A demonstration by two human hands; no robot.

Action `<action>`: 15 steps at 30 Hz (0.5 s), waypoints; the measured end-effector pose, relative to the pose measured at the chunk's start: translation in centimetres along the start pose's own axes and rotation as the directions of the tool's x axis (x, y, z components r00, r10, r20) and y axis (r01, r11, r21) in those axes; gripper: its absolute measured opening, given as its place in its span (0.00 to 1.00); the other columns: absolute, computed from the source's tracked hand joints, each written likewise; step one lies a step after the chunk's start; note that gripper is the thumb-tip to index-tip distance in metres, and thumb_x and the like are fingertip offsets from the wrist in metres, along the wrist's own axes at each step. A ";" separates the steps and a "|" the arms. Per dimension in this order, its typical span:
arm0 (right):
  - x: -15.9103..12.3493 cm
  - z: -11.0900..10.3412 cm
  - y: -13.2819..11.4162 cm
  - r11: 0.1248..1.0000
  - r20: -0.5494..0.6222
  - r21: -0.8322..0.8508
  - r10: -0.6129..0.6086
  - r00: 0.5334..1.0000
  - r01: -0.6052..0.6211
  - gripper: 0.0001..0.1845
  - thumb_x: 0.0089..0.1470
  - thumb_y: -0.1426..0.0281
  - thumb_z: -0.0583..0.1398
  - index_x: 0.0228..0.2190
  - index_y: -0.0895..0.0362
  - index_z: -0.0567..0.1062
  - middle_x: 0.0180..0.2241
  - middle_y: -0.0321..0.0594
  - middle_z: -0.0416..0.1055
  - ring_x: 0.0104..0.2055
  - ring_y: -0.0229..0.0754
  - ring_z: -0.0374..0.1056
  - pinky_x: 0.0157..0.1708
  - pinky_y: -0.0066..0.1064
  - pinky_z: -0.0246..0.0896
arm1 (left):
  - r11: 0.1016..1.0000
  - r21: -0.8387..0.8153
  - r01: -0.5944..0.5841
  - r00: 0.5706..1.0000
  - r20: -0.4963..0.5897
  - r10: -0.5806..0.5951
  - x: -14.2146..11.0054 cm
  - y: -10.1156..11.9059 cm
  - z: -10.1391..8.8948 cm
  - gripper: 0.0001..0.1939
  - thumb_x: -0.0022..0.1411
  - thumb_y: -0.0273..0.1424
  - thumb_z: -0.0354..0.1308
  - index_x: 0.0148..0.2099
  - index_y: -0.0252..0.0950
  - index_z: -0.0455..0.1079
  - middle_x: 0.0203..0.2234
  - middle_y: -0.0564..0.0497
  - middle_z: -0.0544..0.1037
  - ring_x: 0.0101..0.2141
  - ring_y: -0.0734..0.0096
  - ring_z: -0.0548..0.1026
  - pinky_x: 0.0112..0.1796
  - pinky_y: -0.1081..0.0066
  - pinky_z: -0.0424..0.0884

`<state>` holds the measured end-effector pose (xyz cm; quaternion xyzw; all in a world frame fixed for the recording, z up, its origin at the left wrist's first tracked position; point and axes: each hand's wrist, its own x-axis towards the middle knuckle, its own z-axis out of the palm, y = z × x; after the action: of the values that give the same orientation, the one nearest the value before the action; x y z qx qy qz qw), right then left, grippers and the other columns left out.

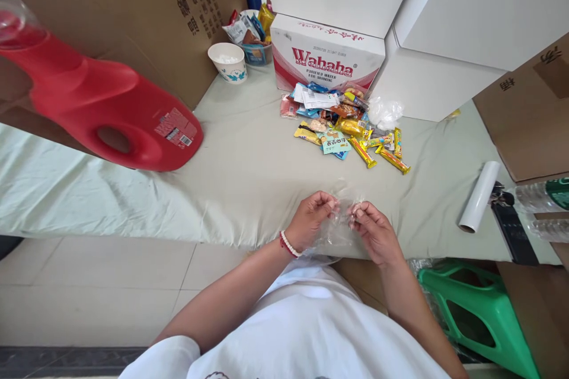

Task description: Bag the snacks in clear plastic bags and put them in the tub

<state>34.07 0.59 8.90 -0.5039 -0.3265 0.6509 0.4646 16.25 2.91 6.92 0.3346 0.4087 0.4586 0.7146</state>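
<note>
Between my two hands, at the front edge of the cloth-covered table, is a thin clear plastic bag (338, 231). My left hand (312, 217), with a white and red bracelet at the wrist, pinches one side of it. On the other side, the thumb and fingers of my right hand (374, 231) are closed on the film. The bag looks crumpled, and I see nothing inside it. Beyond my hands lies a pile of small wrapped snacks (351, 125), with several yellow sticks at its right and a crumpled clear bundle (384, 112) beside it.
A big red detergent bottle (120, 109) stands at left. Behind are a paper cup (228, 64), a tub of snacks (256, 54), a Wahaha carton (326, 56) and white boxes (444, 65). At right are a white roll (480, 196), a black dispenser (513, 231) and a green stool (480, 314).
</note>
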 end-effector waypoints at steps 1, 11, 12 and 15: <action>0.0 -0.1 0.0 0.999 -0.013 0.043 0.008 1.000 -0.008 0.16 0.49 0.56 0.72 0.30 0.53 0.76 0.40 0.40 0.74 0.39 0.40 0.69 0.38 0.31 0.68 | 0.998 -0.060 0.017 1.000 -0.004 -0.017 -0.1 0.3 -0.2 0.22 0.55 0.48 0.69 0.36 0.36 0.69 0.37 0.50 0.78 0.38 0.70 0.75 0.40 0.69 0.71; 1.1 -2.7 0.7 0.987 -0.234 0.158 0.032 0.972 0.006 0.21 0.45 0.58 0.74 0.31 0.52 0.71 0.35 0.35 0.76 0.25 0.33 0.69 0.26 0.29 0.72 | 0.977 -0.206 -0.061 0.949 -0.314 -0.007 0.1 3.2 -5.7 0.23 0.53 0.41 0.70 0.38 0.39 0.59 0.29 0.59 0.70 0.21 0.84 0.65 0.20 0.80 0.57; 1.3 -2.9 0.8 0.990 -0.254 0.141 0.035 0.967 0.001 0.22 0.44 0.57 0.74 0.32 0.52 0.70 0.34 0.34 0.76 0.23 0.32 0.67 0.21 0.26 0.69 | 0.986 -0.153 -0.073 0.943 -0.334 0.018 0.4 3.1 -6.3 0.22 0.54 0.41 0.69 0.38 0.39 0.59 0.29 0.59 0.70 0.20 0.83 0.64 0.20 0.80 0.56; 2.2 -3.5 0.8 0.998 -0.308 0.062 0.001 0.952 0.019 0.25 0.41 0.55 0.74 0.32 0.53 0.70 0.32 0.33 0.74 0.21 0.31 0.65 0.16 0.23 0.62 | 0.993 0.095 -0.073 0.912 -0.396 0.105 1.2 2.8 -8.5 0.16 0.59 0.41 0.61 0.37 0.40 0.58 0.27 0.58 0.69 0.19 0.81 0.62 0.19 0.78 0.56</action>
<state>37.11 2.20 6.47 -0.5823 -0.2313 0.5727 0.5286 7.87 5.93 5.21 0.2796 0.5482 0.5329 0.5807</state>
